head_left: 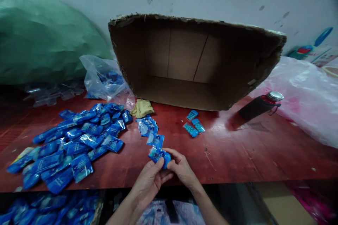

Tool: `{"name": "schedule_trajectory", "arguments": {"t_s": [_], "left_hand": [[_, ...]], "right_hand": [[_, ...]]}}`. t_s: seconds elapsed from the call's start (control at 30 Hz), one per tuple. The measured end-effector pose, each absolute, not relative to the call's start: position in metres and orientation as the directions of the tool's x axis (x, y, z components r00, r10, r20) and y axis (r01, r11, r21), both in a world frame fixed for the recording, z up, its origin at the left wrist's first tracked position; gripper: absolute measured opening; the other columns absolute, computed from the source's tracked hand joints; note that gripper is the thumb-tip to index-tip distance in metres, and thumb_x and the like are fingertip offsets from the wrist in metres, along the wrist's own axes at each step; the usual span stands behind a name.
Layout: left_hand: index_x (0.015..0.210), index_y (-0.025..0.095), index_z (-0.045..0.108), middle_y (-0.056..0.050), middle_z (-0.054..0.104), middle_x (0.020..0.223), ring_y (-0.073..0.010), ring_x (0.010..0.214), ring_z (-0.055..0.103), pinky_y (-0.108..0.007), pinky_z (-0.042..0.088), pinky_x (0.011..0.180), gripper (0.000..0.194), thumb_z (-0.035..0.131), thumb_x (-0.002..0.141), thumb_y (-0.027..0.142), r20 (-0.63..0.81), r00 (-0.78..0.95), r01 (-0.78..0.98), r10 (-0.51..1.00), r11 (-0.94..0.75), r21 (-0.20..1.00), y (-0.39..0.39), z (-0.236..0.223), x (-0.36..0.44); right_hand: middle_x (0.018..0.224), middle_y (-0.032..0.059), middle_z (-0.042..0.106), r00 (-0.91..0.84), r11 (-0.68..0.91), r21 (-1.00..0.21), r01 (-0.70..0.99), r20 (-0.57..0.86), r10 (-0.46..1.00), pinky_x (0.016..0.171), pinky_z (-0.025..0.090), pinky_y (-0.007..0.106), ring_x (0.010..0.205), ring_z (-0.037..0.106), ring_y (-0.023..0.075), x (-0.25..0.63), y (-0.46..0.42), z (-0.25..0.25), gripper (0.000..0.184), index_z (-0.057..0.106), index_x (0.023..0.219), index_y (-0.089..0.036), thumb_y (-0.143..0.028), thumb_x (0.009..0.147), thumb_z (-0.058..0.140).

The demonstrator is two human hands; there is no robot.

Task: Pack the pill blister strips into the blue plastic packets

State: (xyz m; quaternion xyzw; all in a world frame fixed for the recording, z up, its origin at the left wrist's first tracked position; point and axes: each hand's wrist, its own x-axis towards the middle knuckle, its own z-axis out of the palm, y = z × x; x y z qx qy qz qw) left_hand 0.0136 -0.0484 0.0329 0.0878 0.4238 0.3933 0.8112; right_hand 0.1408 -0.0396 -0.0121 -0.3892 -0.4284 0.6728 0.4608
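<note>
Near the table's front edge, a small glossy blue packet with a rounded end is between my two hands. My left hand grips it from the left, thumb on top. On the other side my right hand has its fingers and thumb closed around the rounded end. Just beyond lies a line of flat blue printed sleeves, overlapping one another. Three small clear cases with blue caps and blue beads rest to the right. A large heap of filled blue packets spreads over the left of the table.
A big cardboard box lies on its side, opening toward me. Beside it are a yellow cloth and a clear plastic bag. A dark bottle stands right, before a pinkish plastic bag. More blue packets sit below the table edge.
</note>
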Motion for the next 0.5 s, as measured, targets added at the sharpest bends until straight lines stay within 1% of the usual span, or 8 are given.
{"name": "schedule_trajectory", "arguments": {"t_s": [0.1,0.23,0.3,0.4,0.5], "left_hand": [[0.080,0.016,0.060,-0.005,0.071,0.080,-0.0195,0.076,0.065,-0.035,0.050,0.074,0.011,0.058,0.074,0.025,-0.642,0.325,-0.573,0.694,0.685,0.450,-0.046,0.032,0.011],[0.080,0.016,0.060,-0.004,0.071,0.077,-0.0180,0.073,0.066,-0.032,0.050,0.070,0.010,0.060,0.073,0.024,-0.648,0.308,-0.576,0.696,0.679,0.455,-0.046,0.028,0.010],[0.079,0.016,0.061,-0.004,0.071,0.077,-0.0168,0.072,0.065,-0.031,0.050,0.071,0.010,0.060,0.072,0.023,-0.632,0.302,-0.584,0.713,0.663,0.468,-0.048,0.028,0.011],[0.082,0.014,0.062,-0.006,0.071,0.079,-0.0163,0.073,0.065,-0.029,0.050,0.071,0.014,0.060,0.072,0.024,-0.621,0.301,-0.580,0.723,0.656,0.483,-0.049,0.029,0.013],[0.084,0.014,0.062,-0.008,0.070,0.083,-0.0170,0.073,0.065,-0.029,0.050,0.070,0.016,0.061,0.072,0.025,-0.638,0.322,-0.558,0.699,0.685,0.469,-0.049,0.031,0.012]], "right_hand": [[0.089,-0.0001,0.064,-0.280,-0.245,-0.909,-0.336,-0.152,0.948,0.075,0.042,0.028,0.077,0.056,0.0149,0.139,-0.040,-0.014,0.038,0.059,0.107,-0.024,-0.031,0.070,0.063],[0.083,-0.0014,0.062,-0.309,-0.281,-0.882,-0.379,-0.166,0.937,0.073,0.041,0.025,0.074,0.054,0.0125,0.135,-0.040,-0.009,0.037,0.059,0.106,-0.024,-0.028,0.070,0.064],[0.078,-0.0027,0.061,-0.293,-0.275,-0.895,-0.352,-0.173,0.940,0.069,0.041,0.023,0.067,0.051,0.0105,0.134,-0.041,-0.005,0.036,0.059,0.107,-0.025,-0.027,0.070,0.063],[0.068,-0.0045,0.056,-0.249,-0.244,-0.935,-0.258,-0.180,0.952,0.060,0.040,0.021,0.057,0.045,0.0086,0.134,-0.043,-0.003,0.037,0.058,0.108,-0.024,-0.028,0.071,0.062],[0.073,-0.0034,0.057,-0.276,-0.244,-0.938,-0.247,-0.174,0.945,0.059,0.041,0.021,0.059,0.045,0.0092,0.138,-0.043,-0.003,0.042,0.057,0.109,-0.024,-0.031,0.068,0.064]]}}
